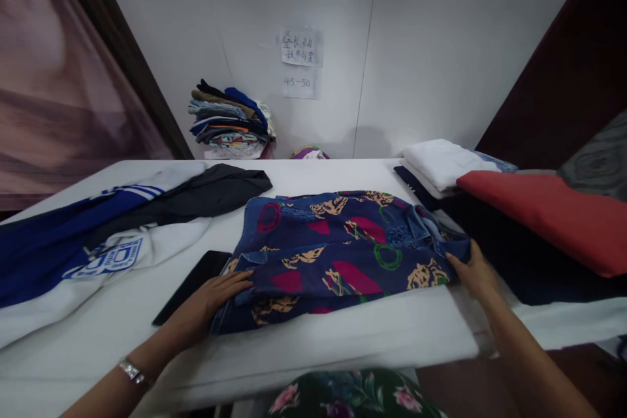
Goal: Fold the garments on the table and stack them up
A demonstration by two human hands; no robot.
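Observation:
A dark blue denim shirt [343,245] with red, green and tan prints lies folded into a long shape on the white table, collar to the right. My left hand [220,294] rests on its near left end, fingers stretched together over the cloth; its thumb is hidden. At the collar end, my right hand [475,271] holds the shirt's near corner, thumb on this side and fingers by the edge, partly out of sight. A flat black object [193,287] lies beside my left hand, partly behind the shirt's end.
Blue, white and dark garments [127,215] spread over the table's left side. On the right lie folded white clothes [443,163], a coral garment [543,215] and black cloth [494,248]. A clothes stack [232,121] stands by the back wall, left of paper signs [301,62].

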